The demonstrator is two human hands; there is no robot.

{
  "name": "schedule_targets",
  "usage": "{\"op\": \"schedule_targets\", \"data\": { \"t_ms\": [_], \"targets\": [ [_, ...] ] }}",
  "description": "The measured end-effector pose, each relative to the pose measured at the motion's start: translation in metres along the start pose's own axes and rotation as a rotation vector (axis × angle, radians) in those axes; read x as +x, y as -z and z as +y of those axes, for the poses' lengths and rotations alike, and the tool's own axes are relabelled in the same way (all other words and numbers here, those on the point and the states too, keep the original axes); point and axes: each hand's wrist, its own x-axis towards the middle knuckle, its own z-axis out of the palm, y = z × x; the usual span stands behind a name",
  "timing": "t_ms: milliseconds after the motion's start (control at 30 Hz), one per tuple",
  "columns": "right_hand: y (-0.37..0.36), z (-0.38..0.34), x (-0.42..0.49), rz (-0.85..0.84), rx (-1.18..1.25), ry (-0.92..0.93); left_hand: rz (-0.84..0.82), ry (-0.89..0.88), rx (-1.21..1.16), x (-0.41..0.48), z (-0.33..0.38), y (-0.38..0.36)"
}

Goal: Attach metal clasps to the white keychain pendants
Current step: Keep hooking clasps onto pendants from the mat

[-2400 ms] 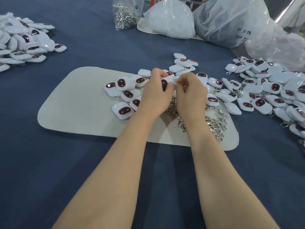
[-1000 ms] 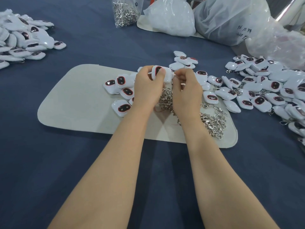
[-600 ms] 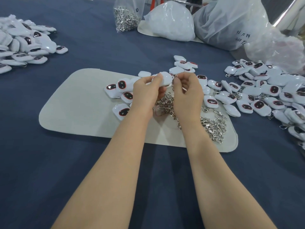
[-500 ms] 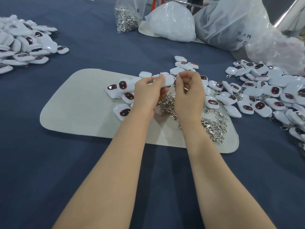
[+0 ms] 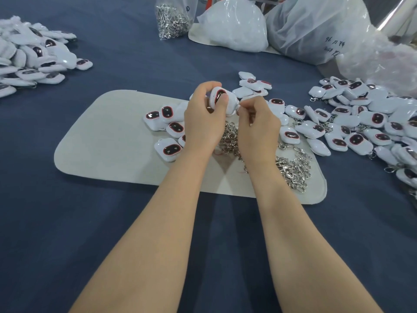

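My left hand (image 5: 204, 119) grips a white pendant (image 5: 220, 98) with a dark, red-rimmed face, lifted above the grey mat (image 5: 108, 143). My right hand (image 5: 259, 125) is right beside it, fingertips pinched at the pendant's right end; the metal clasp there is mostly hidden by my fingers. A heap of loose metal clasps (image 5: 291, 170) lies on the mat under and to the right of my hands. Several more pendants (image 5: 168, 116) lie on the mat to the left of my hands.
A large spread of pendants (image 5: 365, 123) covers the blue cloth at the right, another pile (image 5: 29, 57) at the far left. A clear bag of clasps (image 5: 172, 19) and big plastic bags (image 5: 316, 28) stand at the back.
My left hand has turned the pendant, so its dark face now shows upward. Both hands stay close together above the mat, with my right fingers still at the pendant's end.
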Motion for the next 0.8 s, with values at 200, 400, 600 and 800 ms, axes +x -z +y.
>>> {"op": "schedule_targets", "data": {
  "t_ms": [200,400,600,800],
  "targets": [
    [-0.0010,0.0005,-0.0015,-0.102,0.011,-0.040,-0.013,-0.127,0.134,-0.0012,-0.0050,-0.0012],
    [-0.0012,-0.0031,-0.0004,-0.087,0.139,-0.133,0.007,0.061,-0.033,0.0006,-0.0014,-0.0013],
    [-0.0007,-0.0067,-0.0007,-0.034,0.218,-0.129,0.031,0.362,-0.339,0.0032,0.0000,-0.0004],
    [-0.0002,-0.0082,-0.0004,0.052,0.206,-0.079,-0.019,0.423,-0.406,0.0010,0.0032,0.0015]
  ]
}}
